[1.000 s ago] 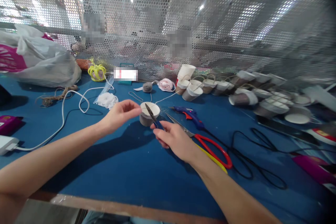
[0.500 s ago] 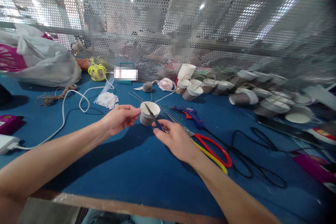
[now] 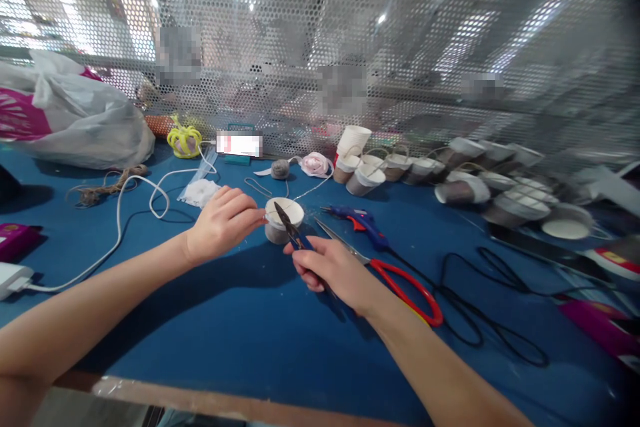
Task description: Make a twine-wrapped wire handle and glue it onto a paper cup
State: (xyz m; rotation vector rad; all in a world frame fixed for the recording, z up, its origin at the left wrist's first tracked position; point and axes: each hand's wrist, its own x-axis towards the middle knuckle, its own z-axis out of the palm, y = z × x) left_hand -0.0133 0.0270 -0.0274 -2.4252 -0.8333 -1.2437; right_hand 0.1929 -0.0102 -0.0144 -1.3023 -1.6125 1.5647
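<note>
My right hand [image 3: 333, 270] is wrapped round a pair of blue-handled pliers [image 3: 291, 230], whose dark jaws reach over the rim of a small cup. The cup [image 3: 286, 213], white inside and wrapped in grey cord, stands upright on the blue table. Left of it, my left hand [image 3: 225, 223] is closed in a pinch at the rim, on what looks like a thin wire; little of it shows. A pale cord [image 3: 320, 185] runs from behind the cup to the pale rolled ribbon [image 3: 316, 164]. A ball of grey cord [image 3: 280, 169] sits behind the cup.
Large scissors [image 3: 407, 287] and a blue glue gun [image 3: 363, 220] lie to the right, with a black cable [image 3: 480, 320]. Several wrapped cups [image 3: 520, 203] stand at the back right. At left are a white cable [image 3: 120, 213], a plastic bag [image 3: 100, 120] and a phone-like bright screen [image 3: 239, 144].
My left hand has rolled over so its back faces up, still pinched at the rim. The pliers have turned, showing their jaws more broadly, and my right hand has shifted slightly downward.
</note>
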